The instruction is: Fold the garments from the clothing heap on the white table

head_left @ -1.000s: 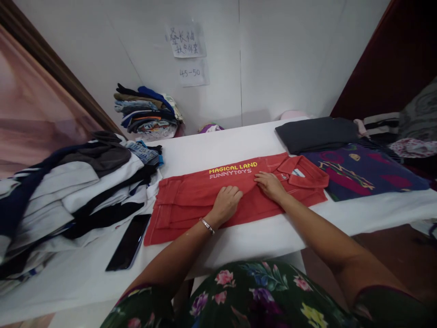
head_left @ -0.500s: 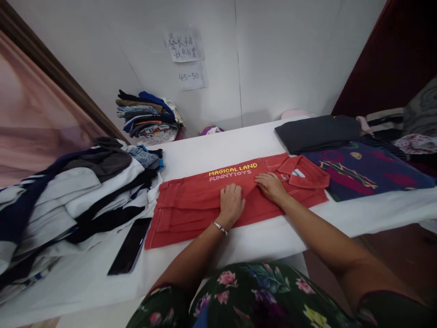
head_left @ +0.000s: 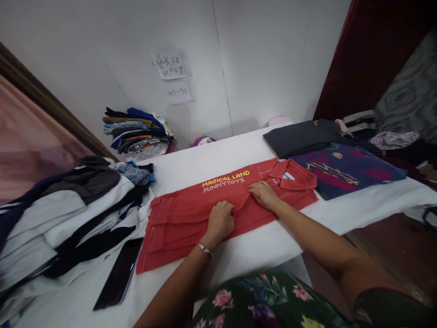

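A red collared shirt (head_left: 184, 218) lies folded lengthwise in front of me, its collar to the right and yellow and white lettering along the far side. My left hand (head_left: 221, 221) rests on its middle, fingers curled down and closed on the cloth. Just to the right, my right hand (head_left: 264, 195) pinches the fabric near the lettering's end, below the button. A slight ridge of cloth rises between the two hands. Both thumbs are mostly hidden.
On the white-covered table (head_left: 170, 171), a heap of clothes (head_left: 68, 214) and a phone (head_left: 119, 273) lie left. A folded stack (head_left: 136, 132) stands by the wall. Dark grey (head_left: 303, 136) and navy patterned (head_left: 344, 168) folded garments lie right. Paper signs (head_left: 174, 64) hang on the wall.
The view has shifted, so the wall signs and table items appear lower and further left. Both hands stay at nearly the same places on the red shirt.
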`<state>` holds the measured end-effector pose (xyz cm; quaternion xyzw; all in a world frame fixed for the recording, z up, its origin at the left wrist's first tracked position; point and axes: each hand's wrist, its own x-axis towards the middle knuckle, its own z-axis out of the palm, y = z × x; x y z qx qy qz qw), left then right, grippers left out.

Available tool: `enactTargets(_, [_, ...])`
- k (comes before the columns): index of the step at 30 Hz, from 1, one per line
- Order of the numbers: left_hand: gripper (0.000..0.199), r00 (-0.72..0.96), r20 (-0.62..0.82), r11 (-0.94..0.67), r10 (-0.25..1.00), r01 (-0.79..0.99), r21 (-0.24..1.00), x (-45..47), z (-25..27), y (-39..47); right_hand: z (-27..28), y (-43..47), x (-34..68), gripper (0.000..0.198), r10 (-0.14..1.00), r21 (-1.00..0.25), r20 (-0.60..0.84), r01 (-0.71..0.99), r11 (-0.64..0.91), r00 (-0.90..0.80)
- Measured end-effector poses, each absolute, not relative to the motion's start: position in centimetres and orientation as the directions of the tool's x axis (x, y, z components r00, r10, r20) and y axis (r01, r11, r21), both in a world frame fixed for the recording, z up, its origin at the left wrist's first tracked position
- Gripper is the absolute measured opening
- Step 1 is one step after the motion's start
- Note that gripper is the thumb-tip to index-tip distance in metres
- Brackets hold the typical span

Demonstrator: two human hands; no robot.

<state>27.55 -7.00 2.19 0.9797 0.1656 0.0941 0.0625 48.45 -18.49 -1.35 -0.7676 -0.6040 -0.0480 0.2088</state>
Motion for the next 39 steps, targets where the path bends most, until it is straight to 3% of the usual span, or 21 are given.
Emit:
enactTargets(4, [0.016, 0.904, 0.249, -0.929, 0.348, 0.297, 0.222, 27.9, 2.8, -7.3, -1.4, -18.6, 48.2, 0.031, 0.886, -0.254, 0.396, 0.956, -0.149, 0.243])
enactTargets(8, [0.014, 0.925, 0.159, -0.93, 0.346, 0.315, 0.19, 28.3, 1.9, -7.1, -2.3, -18.6, 48.1, 0.03, 0.869, -0.273, 0.438, 0.955, -0.113, 0.228])
enactTargets(12, [0.017, 0.932, 0.148, -0.913, 0.332, 0.277, 0.301, 28.3, 2.1, -6.1, -2.6, -18.5, 48.6, 0.039, 0.856, -0.34, 0.444, 0.934, -0.113, 0.265])
enactTargets(15, [0.024, 0.906, 0.21, -0.89, 0.369, 0.279, 0.36, 28.1, 3.1, -4.1, -1.5, -17.8, 49.5, 0.042, 0.834, -0.374, 0.456, 0.917, -0.137, 0.31])
enactTargets(17, [0.024, 0.875, 0.272, -0.898, 0.4, 0.314, 0.309, 28.0, 3.5, -2.2, -0.5, -17.1, 50.4, 0.042, 0.816, -0.369, 0.455, 0.909, -0.192, 0.357])
enactTargets(19, [0.031, 0.854, 0.268, -0.892, 0.446, 0.4, 0.21, 27.9, 3.3, -0.4, 0.1, -16.3, 51.2, 0.043, 0.826, -0.351, 0.378, 0.89, -0.291, 0.419])
enactTargets(21, [0.045, 0.838, 0.178, -0.857, 0.515, 0.502, 0.119, 27.7, 2.4, 0.9, 0.0, -15.6, 51.8, 0.05, 0.848, -0.331, 0.211, 0.852, -0.406, 0.486])
enactTargets(23, [0.053, 0.824, 0.084, -0.828, 0.561, 0.557, 0.064, 27.5, 1.3, 1.4, -0.5, -15.3, 52.1, 0.057, 0.851, -0.313, 0.049, 0.817, -0.484, 0.523])
enactTargets(25, [0.057, 0.821, 0.056, -0.823, 0.568, 0.567, 0.035, 27.3, 0.6, 1.4, -1.0, -15.1, 52.4, 0.057, 0.85, -0.306, -0.027, 0.805, -0.508, 0.527])
enactTargets(32, [0.058, 0.824, 0.082, -0.827, 0.561, 0.563, 0.0, 27.2, 0.2, 1.1, 0.3, -14.5, 56.9, 0.051, 0.769, -0.257, 0.009, 0.745, -0.616, 0.639])
enactTargets(39, [0.06, 0.817, 0.07, -0.82, 0.573, 0.569, 0.063, 27.3, 0.3, 0.7, -1.4, -15.5, 60.5, 0.055, 0.676, -0.161, -0.039, 0.663, -0.731, 0.736])
